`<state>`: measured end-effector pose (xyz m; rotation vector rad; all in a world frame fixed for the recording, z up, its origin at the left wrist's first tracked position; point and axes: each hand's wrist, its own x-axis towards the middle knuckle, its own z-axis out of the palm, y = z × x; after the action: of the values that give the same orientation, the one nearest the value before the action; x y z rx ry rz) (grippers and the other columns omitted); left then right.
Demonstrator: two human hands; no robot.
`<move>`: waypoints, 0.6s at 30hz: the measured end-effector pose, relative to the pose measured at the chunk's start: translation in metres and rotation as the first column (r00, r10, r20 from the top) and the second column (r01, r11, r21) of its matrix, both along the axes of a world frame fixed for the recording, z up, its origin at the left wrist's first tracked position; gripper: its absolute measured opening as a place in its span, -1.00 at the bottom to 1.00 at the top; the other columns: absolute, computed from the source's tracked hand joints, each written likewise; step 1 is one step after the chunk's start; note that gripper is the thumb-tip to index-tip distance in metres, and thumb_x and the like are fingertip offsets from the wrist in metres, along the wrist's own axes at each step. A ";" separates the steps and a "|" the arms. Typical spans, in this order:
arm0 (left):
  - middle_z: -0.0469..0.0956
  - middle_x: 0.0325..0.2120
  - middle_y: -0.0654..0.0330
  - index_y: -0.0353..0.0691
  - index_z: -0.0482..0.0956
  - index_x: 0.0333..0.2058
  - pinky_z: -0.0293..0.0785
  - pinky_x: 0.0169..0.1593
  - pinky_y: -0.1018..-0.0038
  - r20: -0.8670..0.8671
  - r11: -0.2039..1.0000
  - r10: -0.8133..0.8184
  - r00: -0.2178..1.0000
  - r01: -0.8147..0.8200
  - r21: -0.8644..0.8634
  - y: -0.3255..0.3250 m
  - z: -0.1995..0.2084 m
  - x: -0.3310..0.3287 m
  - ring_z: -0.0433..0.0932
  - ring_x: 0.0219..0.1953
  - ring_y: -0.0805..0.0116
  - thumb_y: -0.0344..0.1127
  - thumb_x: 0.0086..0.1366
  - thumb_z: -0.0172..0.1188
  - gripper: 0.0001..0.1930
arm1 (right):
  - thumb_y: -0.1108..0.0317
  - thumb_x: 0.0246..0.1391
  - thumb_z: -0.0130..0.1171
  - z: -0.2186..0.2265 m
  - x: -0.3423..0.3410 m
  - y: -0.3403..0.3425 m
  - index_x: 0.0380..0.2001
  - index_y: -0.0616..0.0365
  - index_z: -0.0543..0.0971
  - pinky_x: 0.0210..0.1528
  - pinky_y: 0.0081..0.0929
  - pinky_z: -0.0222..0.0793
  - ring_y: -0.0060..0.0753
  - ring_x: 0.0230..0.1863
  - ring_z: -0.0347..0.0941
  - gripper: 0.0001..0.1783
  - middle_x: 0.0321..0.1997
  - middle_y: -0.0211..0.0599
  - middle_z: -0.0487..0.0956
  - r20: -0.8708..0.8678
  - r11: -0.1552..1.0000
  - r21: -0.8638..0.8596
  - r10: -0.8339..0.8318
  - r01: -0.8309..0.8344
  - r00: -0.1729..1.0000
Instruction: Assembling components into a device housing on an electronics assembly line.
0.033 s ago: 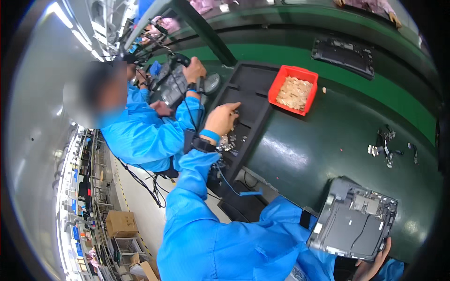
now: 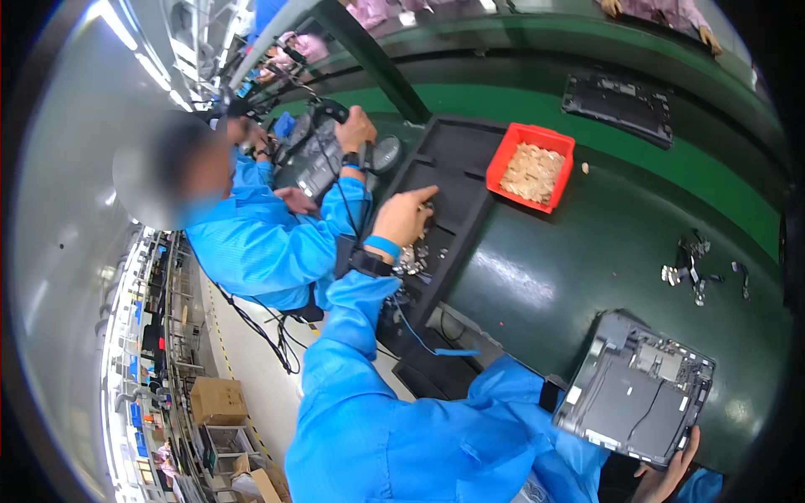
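Observation:
My left hand [image 2: 403,217] reaches over the black compartment tray [image 2: 459,180] on the left of the bench. Its index finger points out to the right while the other fingers curl under, against something dark that I cannot make out. Small shiny metal parts [image 2: 412,259] lie in the tray beside the wrist. At the lower right, my right hand [image 2: 667,476] grips the near edge of an opened tablet-like device [image 2: 625,394]. Its dark battery and circuit board are exposed, and it sits tilted at the bench edge.
A red bin [image 2: 532,168] of small tan pieces stands beside the tray. Loose cables with connectors [image 2: 694,268] lie on the green bench [image 2: 579,243]. Another opened device chassis [image 2: 617,107] rests at the back. On the left, a co-worker in blue [image 2: 260,230] handles equipment. A blue cord [image 2: 457,352] hangs below the tray.

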<state>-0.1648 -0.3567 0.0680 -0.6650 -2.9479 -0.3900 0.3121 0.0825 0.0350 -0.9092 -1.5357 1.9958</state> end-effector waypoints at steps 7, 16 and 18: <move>0.71 -0.31 0.26 -0.03 0.74 -0.05 0.40 -0.04 0.24 -0.166 0.999 -0.007 0.986 0.002 -0.034 0.000 0.007 0.013 0.66 -0.14 0.19 -0.34 0.23 0.36 -0.71 | 0.26 0.44 0.09 0.026 -0.033 -0.008 0.52 0.16 0.09 0.43 -0.04 0.23 0.02 0.50 0.14 -0.28 0.55 0.11 0.13 0.290 0.971 0.127 0.158 -0.202 0.944; 0.68 -0.29 0.10 -0.23 0.75 -0.14 0.55 -0.28 0.39 -0.273 0.911 0.041 0.961 0.077 0.406 0.025 0.033 0.011 0.66 -0.34 0.26 -0.50 0.24 0.35 -0.79 | 0.31 0.39 0.19 0.049 -0.068 0.006 0.46 0.30 0.19 0.33 -0.16 0.36 0.01 0.37 0.33 -0.30 0.48 0.16 0.23 0.439 0.765 0.506 0.170 -0.400 0.882; 0.68 -0.27 0.15 -0.23 0.75 -0.12 0.56 -0.30 0.43 -0.258 0.807 0.012 0.966 0.143 0.574 0.045 0.041 0.018 0.67 -0.32 0.38 -0.50 0.23 0.38 -0.77 | 0.30 0.39 0.20 0.053 -0.073 0.007 0.45 0.28 0.23 0.20 -0.21 0.45 -0.04 0.23 0.45 -0.32 0.38 0.15 0.35 0.477 0.750 0.519 0.144 -0.410 0.867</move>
<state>-0.1468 -0.3117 0.1092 -0.6614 -2.3608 -1.0831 0.2392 0.0896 0.0883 -0.8754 -2.4957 1.3376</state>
